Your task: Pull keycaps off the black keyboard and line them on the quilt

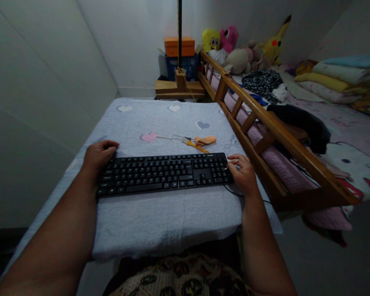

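Note:
A black keyboard [160, 172] lies across the cloth-covered table in front of me. Its left end is gripped at the upper corner by my left hand [98, 158]; some of those fingers are hidden behind the edge. Over the number keys at the right end, my right hand [243, 170] pinches a thin cotton swab [231, 164], with the tip close to the keys. Beyond the keyboard lie a small brush [195, 145] with a yellow-orange handle, a folded orange cloth [206, 140] and a thin wire tool [180, 137].
The table [169, 222] has a pale blue cloth with heart patterns. A wooden bed rail [249, 111] runs along its right side, with bedding and plush toys beyond. Boxes [179, 47] and a wooden stand [172, 87] are at the back. The keyboard cable [234, 192] trails right.

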The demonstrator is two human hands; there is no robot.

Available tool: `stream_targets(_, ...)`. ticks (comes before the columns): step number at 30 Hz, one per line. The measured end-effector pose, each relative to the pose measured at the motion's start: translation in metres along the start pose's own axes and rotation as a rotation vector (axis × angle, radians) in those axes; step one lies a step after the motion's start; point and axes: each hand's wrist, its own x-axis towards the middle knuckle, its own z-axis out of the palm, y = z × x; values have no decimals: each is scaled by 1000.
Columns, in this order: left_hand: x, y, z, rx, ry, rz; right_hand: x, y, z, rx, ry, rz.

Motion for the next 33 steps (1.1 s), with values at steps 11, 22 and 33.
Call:
stream_targets(11,0,1,-1,8,-7,0,0,1,1,7,-8,5)
stream_targets(22,-1,1,-1,-2,-1,12,1,0,2,25,-7,9)
stream_targets(33,1,1,-1,0,-4,2,2,-7,5,45,-40,-15)
